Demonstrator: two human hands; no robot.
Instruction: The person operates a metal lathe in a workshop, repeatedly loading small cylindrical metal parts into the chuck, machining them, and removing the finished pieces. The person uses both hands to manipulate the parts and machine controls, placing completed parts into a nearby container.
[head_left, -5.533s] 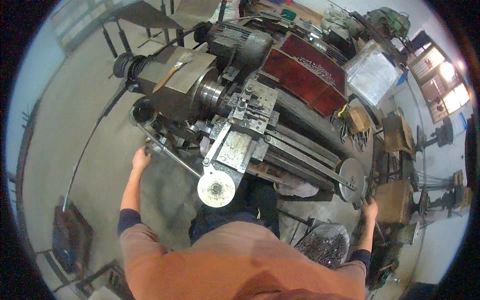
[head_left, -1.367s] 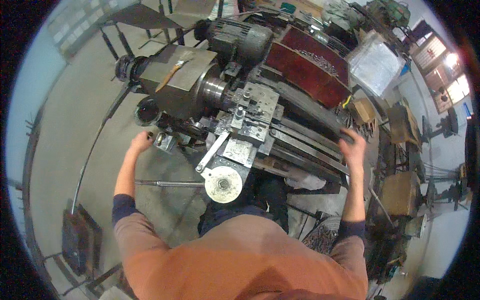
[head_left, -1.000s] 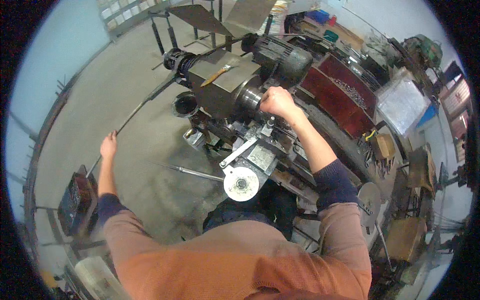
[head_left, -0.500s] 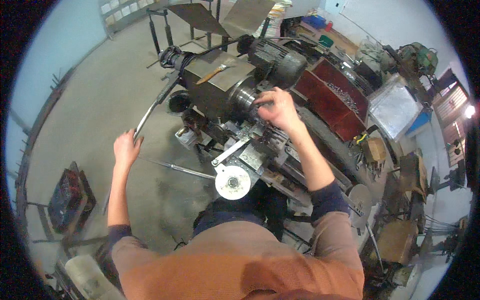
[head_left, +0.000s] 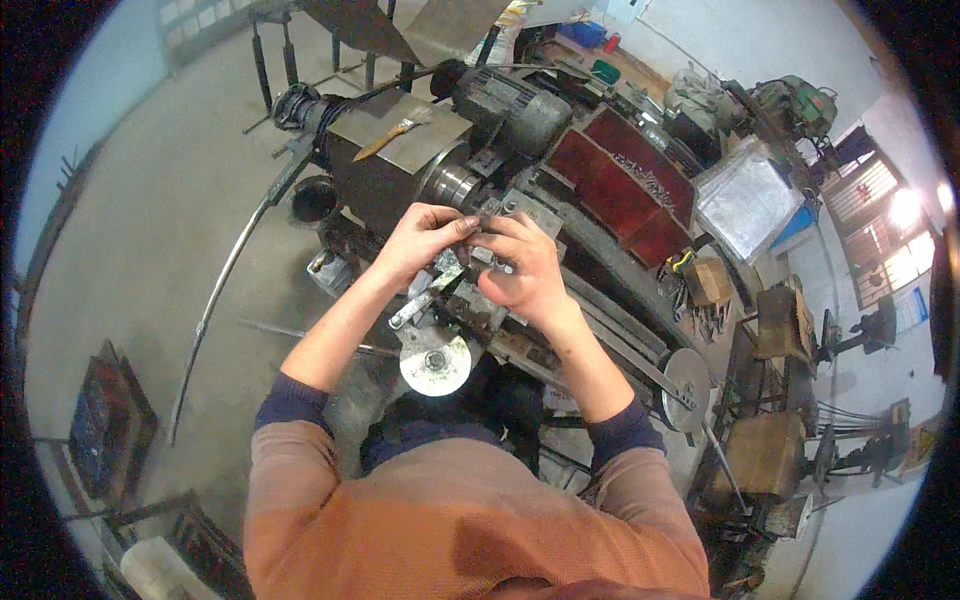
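Observation:
My left hand and my right hand meet above the carriage of a lathe-like machine. Their fingertips are pinched together around something small and dark, too hidden to name. Just beyond them is the shiny round spindle end. A brush with a wooden handle lies on the machine's flat top. Below my hands are a flat metal lever and a pale round dial. The long metal lever at the left stands free of both hands.
A dusty motor sits behind the machine. To its right are a red tray with metal shavings, a silvery sheet and a cardboard box. A metal handwheel stands right of my right forearm.
My left hand has let go of the long lever and moved right to meet my right hand. The right hand has come away from the spindle, toward me. The view has shifted.

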